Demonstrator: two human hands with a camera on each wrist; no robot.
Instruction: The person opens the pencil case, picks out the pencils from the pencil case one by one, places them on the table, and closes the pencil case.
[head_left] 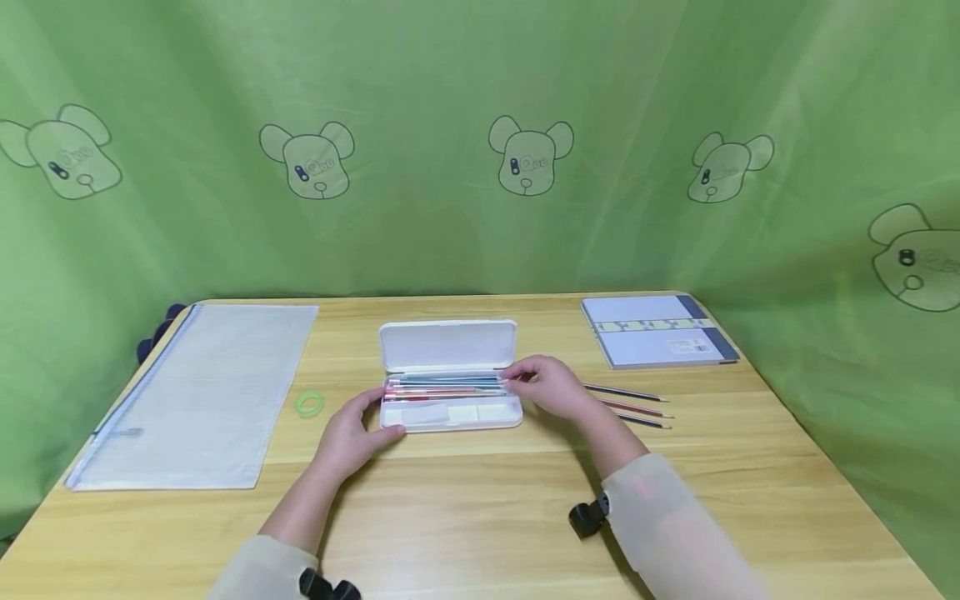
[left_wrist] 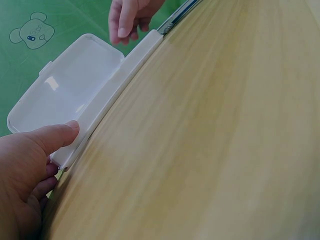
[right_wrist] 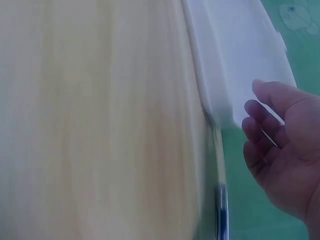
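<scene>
Passage over tabletop [head_left: 465,517] before case [head_left: 450,428]; raised lid [head_left: 450,346] blocks rear, loose pencils [head_left: 637,408] right.

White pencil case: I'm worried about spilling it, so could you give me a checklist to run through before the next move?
1. Pencil case steadied: ok, the left hand grips its left end.
2. Lid open: ok, it stands raised at the back.
3. Right hand clear of the pencils inside: cannot tell, its fingertips are at their right ends.
4. No loose pencils: not ok, three lie on the table, right of the case.
5. Green ring clear of the case: ok, it lies apart, to the left.
</scene>
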